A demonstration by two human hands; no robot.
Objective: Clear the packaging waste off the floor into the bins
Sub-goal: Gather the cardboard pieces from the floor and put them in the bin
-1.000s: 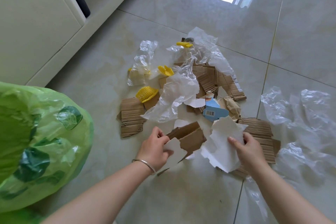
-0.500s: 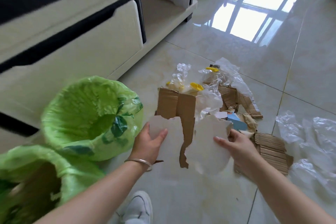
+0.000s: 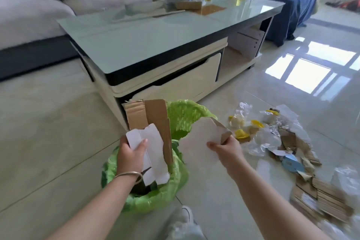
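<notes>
Left hand (image 3: 131, 155) has its thumb pinched over the front of a torn white-faced card piece (image 3: 153, 159), with a brown cardboard flap (image 3: 155, 121) standing up behind it — both right above the near green bin (image 3: 171, 187). Right hand (image 3: 227, 147) grips the lower edge of a second white card sheet (image 3: 198, 142), fingers curled round the torn corner, held between the two bins.

This stuff looks light and fairly stiff, ragged at the tears, so an edge pinch should be plenty; I'd guess it just drops in.

Count: two green-lined bins, the far one (image 3: 187, 115) behind the cardboard. Three pieces in hand. The floor pile (image 3: 280, 142) to the right — cardboard scraps, clear plastic film, a few yellow bits — is too jumbled to count.
</notes>
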